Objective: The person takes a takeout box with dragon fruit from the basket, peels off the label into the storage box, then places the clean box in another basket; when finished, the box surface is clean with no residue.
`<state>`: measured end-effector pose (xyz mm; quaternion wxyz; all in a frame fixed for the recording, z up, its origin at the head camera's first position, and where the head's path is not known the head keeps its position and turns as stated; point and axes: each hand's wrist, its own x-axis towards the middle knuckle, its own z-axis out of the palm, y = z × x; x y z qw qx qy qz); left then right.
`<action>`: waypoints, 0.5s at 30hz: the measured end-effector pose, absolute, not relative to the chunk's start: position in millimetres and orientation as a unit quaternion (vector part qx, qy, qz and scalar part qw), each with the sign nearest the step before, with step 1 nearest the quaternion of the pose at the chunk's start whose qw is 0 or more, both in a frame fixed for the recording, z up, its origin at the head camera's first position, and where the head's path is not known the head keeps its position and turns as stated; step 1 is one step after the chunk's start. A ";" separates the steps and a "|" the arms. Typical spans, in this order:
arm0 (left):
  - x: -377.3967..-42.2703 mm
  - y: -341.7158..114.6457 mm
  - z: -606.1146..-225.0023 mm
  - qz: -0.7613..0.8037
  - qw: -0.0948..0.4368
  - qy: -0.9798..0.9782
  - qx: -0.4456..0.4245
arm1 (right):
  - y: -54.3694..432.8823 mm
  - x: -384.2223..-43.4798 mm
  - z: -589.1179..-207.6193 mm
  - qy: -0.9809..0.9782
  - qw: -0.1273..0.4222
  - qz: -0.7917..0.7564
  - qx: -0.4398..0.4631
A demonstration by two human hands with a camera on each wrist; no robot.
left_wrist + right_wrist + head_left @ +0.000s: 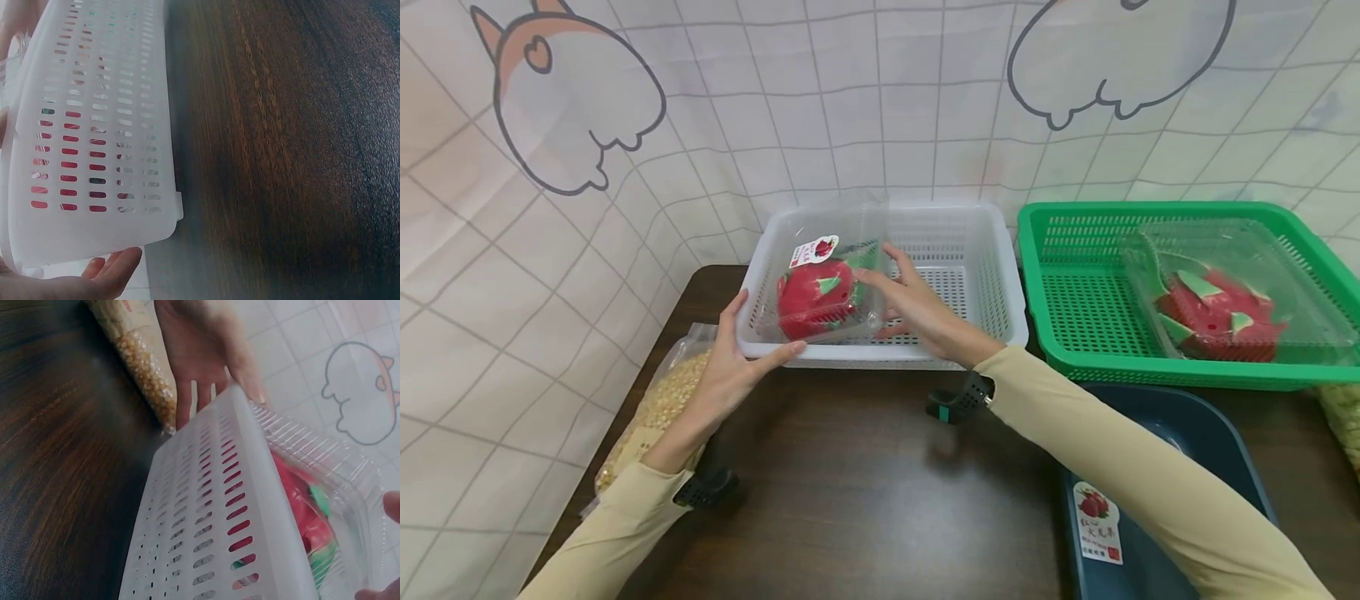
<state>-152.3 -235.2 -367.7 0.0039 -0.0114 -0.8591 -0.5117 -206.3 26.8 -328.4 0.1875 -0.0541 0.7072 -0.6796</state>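
A clear plastic box (pixel 868 304) with red and green dragon fruit (pixel 812 296) inside sits tilted in the left part of a white basket (pixel 958 221). A label (pixel 814 251) with a fruit picture is stuck on its lid. My left hand (pixel 730 379) grips the basket's front left corner, thumb along the front rim and fingers around the outer left side; the left wrist view shows fingertips (pixel 125 265) against the end wall. My right hand (pixel 925 312) holds the box at its right side, and its fingertips (pixel 392 506) show at the edge of the right wrist view.
On the right, a green basket (pixel 1078 362) holds another clear box (pixel 1292 275) of dragon fruit. A dark blue tray (pixel 1217 442) with a fruit label (pixel 1097 523) on its rim lies under my right forearm. A bag of yellow kernels (pixel 662 400) lies at the table's left edge.
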 end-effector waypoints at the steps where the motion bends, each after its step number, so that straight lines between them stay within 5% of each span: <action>1: -152.3 -235.2 -367.8 -0.512 0.004 -0.859 -0.012 | 26.8 -206.8 -329.1 0.704 0.187 -0.683 -0.057; 15: -150.4 -234.6 -366.9 -0.512 0.003 -0.859 -0.008 | 18.6 -209.2 -333.7 0.713 0.164 -0.676 -0.087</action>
